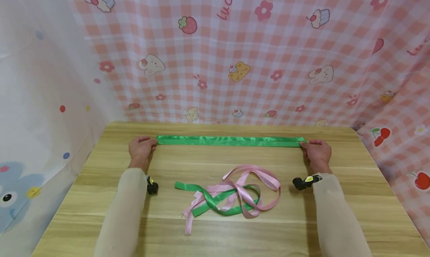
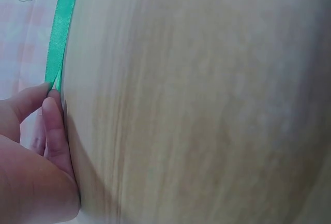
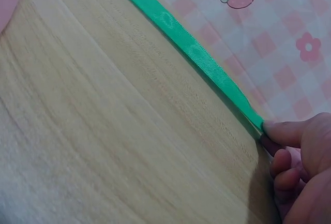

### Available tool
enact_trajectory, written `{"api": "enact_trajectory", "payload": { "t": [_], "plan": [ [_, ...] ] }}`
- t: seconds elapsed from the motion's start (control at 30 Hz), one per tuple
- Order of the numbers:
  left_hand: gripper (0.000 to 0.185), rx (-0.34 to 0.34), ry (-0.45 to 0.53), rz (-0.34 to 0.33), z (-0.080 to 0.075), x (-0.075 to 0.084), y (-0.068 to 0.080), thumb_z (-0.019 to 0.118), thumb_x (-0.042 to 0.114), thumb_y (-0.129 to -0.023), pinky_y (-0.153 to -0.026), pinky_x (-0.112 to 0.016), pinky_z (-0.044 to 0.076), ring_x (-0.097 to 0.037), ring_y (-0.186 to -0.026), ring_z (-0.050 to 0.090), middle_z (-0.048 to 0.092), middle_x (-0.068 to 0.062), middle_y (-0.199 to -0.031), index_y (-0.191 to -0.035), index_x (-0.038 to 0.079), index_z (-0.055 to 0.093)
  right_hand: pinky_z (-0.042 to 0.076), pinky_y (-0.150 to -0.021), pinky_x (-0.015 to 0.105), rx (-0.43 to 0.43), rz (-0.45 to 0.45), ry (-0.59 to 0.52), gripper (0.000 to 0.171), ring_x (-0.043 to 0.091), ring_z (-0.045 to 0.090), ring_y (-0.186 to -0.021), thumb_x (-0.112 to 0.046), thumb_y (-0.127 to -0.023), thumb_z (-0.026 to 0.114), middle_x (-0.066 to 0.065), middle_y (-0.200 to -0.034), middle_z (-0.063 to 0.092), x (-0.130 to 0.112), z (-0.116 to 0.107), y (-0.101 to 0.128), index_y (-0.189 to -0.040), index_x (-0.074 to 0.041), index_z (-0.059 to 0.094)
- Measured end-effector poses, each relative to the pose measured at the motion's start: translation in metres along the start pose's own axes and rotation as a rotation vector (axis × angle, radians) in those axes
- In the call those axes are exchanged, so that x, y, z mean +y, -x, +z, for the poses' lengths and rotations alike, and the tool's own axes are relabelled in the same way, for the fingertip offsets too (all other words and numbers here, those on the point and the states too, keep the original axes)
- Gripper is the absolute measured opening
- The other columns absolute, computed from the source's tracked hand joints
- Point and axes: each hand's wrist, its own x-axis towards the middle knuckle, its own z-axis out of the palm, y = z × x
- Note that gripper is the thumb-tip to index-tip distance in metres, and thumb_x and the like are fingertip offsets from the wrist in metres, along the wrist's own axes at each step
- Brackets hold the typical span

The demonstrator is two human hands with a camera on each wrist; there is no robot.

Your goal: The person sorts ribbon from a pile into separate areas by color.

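Note:
A shiny green ribbon (image 1: 228, 141) stretches straight from side to side near the back of the table, and a lengthwise line shows along it. My left hand (image 1: 140, 151) pinches its left end between thumb and finger; the left wrist view shows the green ribbon (image 2: 63, 25) running up from the fingertips. At the other end, my right hand (image 1: 317, 154) pinches the ribbon with thumb and finger. In the right wrist view the green ribbon (image 3: 186, 43) runs away from the fingertips toward the upper left.
Nearer the front of the wooden table (image 1: 252, 236) lies a loose tangle of pink ribbon (image 1: 268, 180) and another green ribbon (image 1: 211, 201). A checked curtain (image 1: 215, 48) hangs behind the table, with a white curtain (image 1: 37, 100) on the left.

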Motion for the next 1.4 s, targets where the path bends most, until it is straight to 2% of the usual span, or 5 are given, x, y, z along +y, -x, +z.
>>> {"api": "enact_trajectory", "payload": {
  "t": [0.37,0.77,1.07,1.2,1.4],
  "plan": [
    [0.038,0.006,0.016,-0.026,-0.001,0.002,0.000,0.075,-0.005,-0.082,-0.058,-0.016,0.053,-0.003,-0.058,0.059,0.065,0.004,-0.077,-0.115,0.006,0.059,0.046,-0.049,0.020,0.033,0.030,0.027,0.029,0.001,0.054,-0.053,-0.023,-0.083,0.080,-0.012,-0.072,0.054,-0.002,0.002,0.000,-0.093,-0.020,0.053],
    [0.047,-0.008,0.001,-0.008,-0.006,0.003,0.007,0.075,-0.001,-0.085,-0.065,-0.017,0.055,-0.004,-0.067,0.064,0.068,0.005,-0.079,-0.129,0.003,0.058,0.043,-0.045,0.022,0.009,0.017,0.002,0.029,0.003,0.051,-0.049,-0.023,-0.084,0.080,-0.012,-0.066,0.054,0.000,-0.001,0.004,-0.095,-0.018,0.053],
    [0.048,-0.082,0.045,0.037,-0.013,0.000,0.016,0.071,0.000,-0.088,-0.060,-0.018,0.055,-0.005,-0.061,0.061,0.065,0.000,-0.086,-0.133,-0.002,0.053,0.043,-0.041,0.022,-0.089,-0.031,-0.140,0.039,0.006,0.051,-0.042,-0.015,-0.086,0.077,-0.009,-0.058,0.061,-0.008,-0.022,0.018,-0.110,-0.016,0.047],
    [0.044,-0.213,-0.126,0.167,-0.016,-0.001,0.037,0.066,0.003,-0.093,-0.066,-0.021,0.055,-0.007,-0.071,0.063,0.068,-0.002,-0.095,-0.133,-0.005,0.050,0.044,-0.046,0.020,-0.132,-0.193,-0.030,0.029,0.004,0.052,-0.048,-0.013,-0.090,0.072,-0.019,-0.067,0.063,-0.014,-0.031,0.038,-0.107,-0.019,0.049],
    [0.036,-0.637,-0.552,0.428,-0.006,-0.013,0.084,0.062,0.012,-0.098,-0.086,-0.032,0.054,-0.026,-0.102,0.064,0.066,-0.019,-0.118,-0.129,-0.005,0.053,0.047,-0.055,0.019,-0.336,-0.498,0.172,0.017,0.002,0.053,-0.064,-0.016,-0.094,0.069,-0.018,-0.080,0.060,-0.022,-0.013,0.091,-0.104,-0.008,0.058]
  ]
}}
